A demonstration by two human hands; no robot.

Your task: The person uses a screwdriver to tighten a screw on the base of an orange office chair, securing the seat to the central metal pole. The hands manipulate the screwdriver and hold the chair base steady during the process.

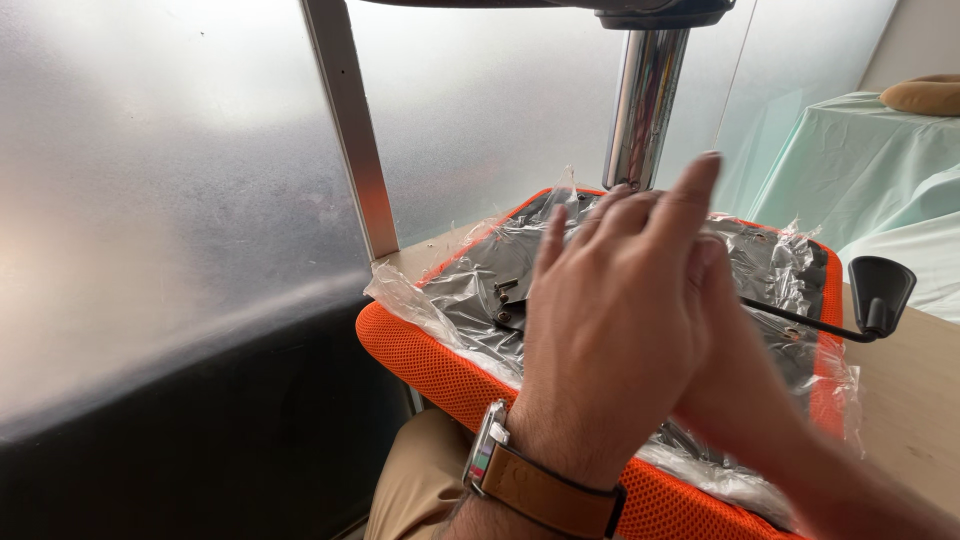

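Two hands are in view, pressed flat together over one upturned chair seat. The left hand lies in front, its back to the camera, fingers straight and spread a little, the index tip reaching highest. It holds nothing; its palm rests against the right hand, which sits mostly hidden behind it, so only the edge of the palm and the forearm show. Whether the right hand's fingers curl around anything cannot be told, though they seem laid flat against the left. One watch on a brown leather strap circles the left wrist.

The seat lies underside up just beyond and below the hands, on a pale table. Its rim is orange mesh; its dark underside is covered by one crumpled sheet of clear plastic (loose at the near-left corner, where it bunches over the rim). One chrome column rises from the seat's middle, right behind the fingertips. One black lever with a paddle end sticks out to the right, well clear of the hands. A small metal bracket with screws shows through the plastic, just left of the left hand.

One slanted metal bar stands before the frosted pane.
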